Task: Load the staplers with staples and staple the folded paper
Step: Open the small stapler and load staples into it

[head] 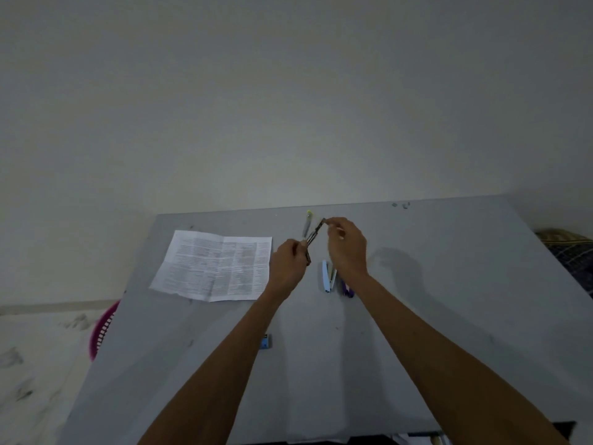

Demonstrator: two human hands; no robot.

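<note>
The person is holding a dark stapler [313,240] up off the grey table [449,284] with both hands, and it appears swung open for loading. The left hand [287,268] is closed around the lower end of the stapler, while the right hand [346,248] is pinching its upper tip between thumb and fingertips; whether a strip of staples is already between those fingers is too small to tell. Judging by this, the loading step is under way, and doing it well probably means keeping the left hand steady as an anchor, holding the channel level, and sliding the strip in straight so that it is not jamming or breaking apart. A yellow-tipped stapler [307,224] is lying just beyond the hands, a light blue stapler [328,277] is lying below the right wrist, and a purple stapler [347,289] is lying just beside it, partly hidden by the forearm. The sheet of printed paper [215,266] is lying creased but spread open to the left of the hands, well clear of them. A small blue box [265,342], likely staples, is sitting nearer the person, beside the left forearm. The far edge of the table is running close behind the hands, so anything dropped forward could be rolling off; the open room is lying to the right and toward the person. A pink basket [102,329] is showing below the left edge.
</note>
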